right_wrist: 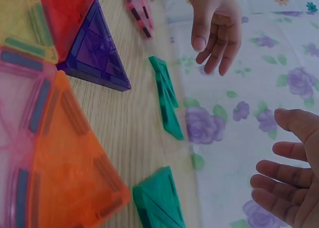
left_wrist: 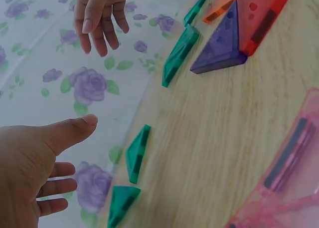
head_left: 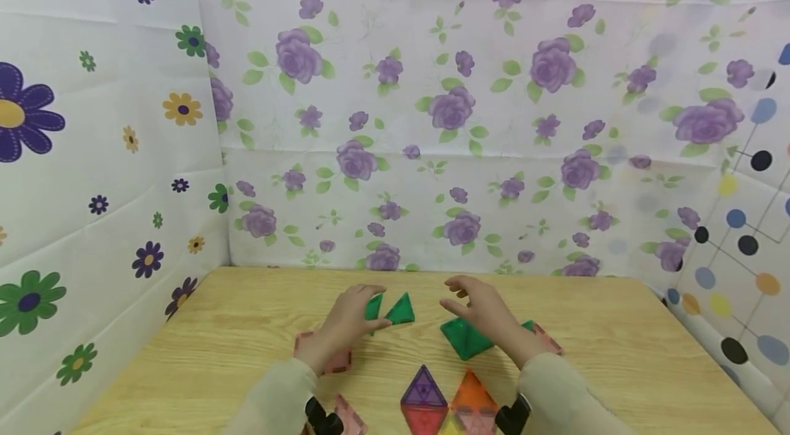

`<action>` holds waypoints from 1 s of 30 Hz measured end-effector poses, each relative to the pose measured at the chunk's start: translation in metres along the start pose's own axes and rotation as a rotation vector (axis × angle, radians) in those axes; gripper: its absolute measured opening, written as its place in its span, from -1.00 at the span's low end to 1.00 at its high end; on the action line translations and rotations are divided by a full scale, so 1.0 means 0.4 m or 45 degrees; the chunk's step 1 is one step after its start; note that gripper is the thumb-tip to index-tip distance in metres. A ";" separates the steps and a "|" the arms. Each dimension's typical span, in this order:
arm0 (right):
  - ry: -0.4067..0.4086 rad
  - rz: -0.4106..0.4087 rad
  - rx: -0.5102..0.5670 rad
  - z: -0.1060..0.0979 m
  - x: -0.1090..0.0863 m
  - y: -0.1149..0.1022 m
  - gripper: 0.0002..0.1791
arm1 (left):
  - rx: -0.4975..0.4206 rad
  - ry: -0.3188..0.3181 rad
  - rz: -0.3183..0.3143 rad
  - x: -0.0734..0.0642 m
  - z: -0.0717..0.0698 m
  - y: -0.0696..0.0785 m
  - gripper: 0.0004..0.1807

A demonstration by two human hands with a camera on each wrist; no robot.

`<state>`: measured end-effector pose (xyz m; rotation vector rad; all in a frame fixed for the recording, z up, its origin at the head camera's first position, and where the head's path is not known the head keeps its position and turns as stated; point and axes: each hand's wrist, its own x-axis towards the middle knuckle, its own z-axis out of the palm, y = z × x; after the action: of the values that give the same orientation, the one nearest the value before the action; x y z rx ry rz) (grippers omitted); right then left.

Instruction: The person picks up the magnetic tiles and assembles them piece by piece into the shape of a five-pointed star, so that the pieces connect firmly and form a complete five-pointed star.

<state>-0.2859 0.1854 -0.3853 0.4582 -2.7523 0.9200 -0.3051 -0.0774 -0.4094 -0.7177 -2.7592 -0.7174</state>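
My left hand hovers over the far left of the table, fingers relaxed and nothing held. Beside it lie two green triangle magnetic tiles, one partly behind its thumb. Across from it, my right hand is raised with loosely bent fingers, also holding nothing. Below that hand sit joined green tiles, partly covered by the wrist in the head view. In the right wrist view both hands are lifted off the table, the left hand palm inward and the right hand with spread fingers.
Nearer me, a purple triangle tile, an orange triangle tile, a red tile and a yellow tile lie grouped. Pink tiles lie by the left forearm, another pink tile by the right. Floral cloth walls the table.
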 end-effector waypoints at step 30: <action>-0.266 0.078 0.015 0.193 0.125 -0.022 -0.48 | -0.023 -0.036 -0.153 -0.010 0.058 -0.094 -0.26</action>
<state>-0.3363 0.1202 -0.4266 0.5010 -2.9653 0.9532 -0.3220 -0.0962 -0.4459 -0.5733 -2.8447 -0.7621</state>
